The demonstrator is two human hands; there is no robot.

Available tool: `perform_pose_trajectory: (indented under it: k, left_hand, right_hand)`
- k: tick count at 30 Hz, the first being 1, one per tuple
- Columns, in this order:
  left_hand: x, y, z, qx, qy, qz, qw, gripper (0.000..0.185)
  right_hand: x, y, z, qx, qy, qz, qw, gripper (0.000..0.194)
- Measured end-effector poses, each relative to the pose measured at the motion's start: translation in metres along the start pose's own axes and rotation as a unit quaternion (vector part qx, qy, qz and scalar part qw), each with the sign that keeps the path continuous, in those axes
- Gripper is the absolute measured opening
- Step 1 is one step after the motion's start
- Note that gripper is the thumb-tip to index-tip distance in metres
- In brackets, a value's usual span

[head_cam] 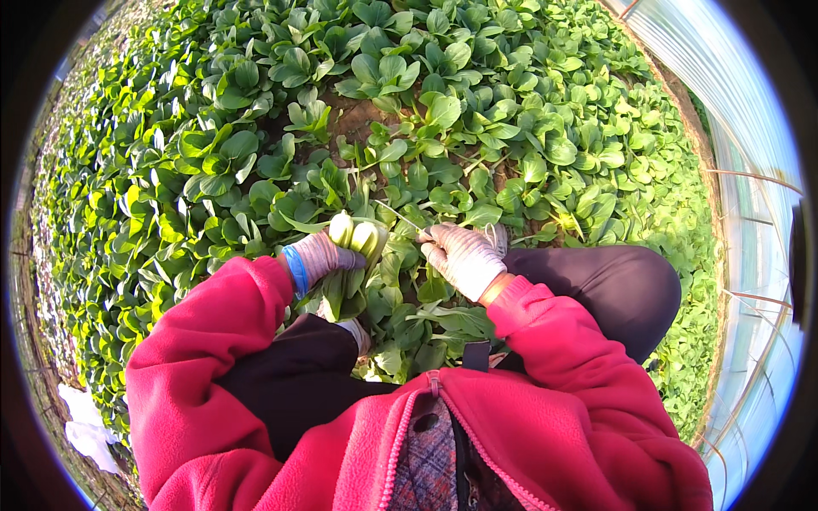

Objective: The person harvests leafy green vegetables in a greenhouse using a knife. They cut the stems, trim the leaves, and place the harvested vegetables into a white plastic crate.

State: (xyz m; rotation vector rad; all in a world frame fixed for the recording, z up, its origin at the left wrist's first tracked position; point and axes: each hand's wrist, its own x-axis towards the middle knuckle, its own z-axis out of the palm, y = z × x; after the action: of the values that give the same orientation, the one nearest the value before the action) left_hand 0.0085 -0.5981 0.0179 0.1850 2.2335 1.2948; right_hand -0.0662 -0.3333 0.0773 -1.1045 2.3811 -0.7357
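Note:
In my gloved left hand (329,252) is a small bunch of bok choy (364,239), its pale stem bases turned up and away from me and its leaves hanging down towards my lap. A blue band circles that wrist. My right hand (466,255), also in a knitted glove, grips a thin-bladed knife (404,217). The blade points up and left, towards the bunch but apart from it. The knife's handle is mostly hidden in my fingers. Loose leaves (457,319) lie on the ground between my legs.
Dense bok choy plants (243,153) grow ahead and to both sides. Bare soil (354,118) shows between some of them. Along the right runs a clear plastic greenhouse wall (754,255) with thin ribs. White sheeting (89,428) lies at the lower left. My bent knee (645,287) juts out to the right.

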Motion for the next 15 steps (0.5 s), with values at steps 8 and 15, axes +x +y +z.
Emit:
perform_pose_trajectory:
  k: [8,15]
  left_hand:
    - [-0.019,0.013,0.003,-0.27,0.037,-0.121,0.955,0.046]
    - [-0.034,0.004,0.006,-0.382,0.035,-0.17,0.908,0.041]
  right_hand:
    - [-0.013,0.003,0.008,-0.097,-0.003,-0.036,0.995,0.026]
    - [-0.009,-0.001,0.013,-0.087,-0.065,0.027,0.994,0.026]
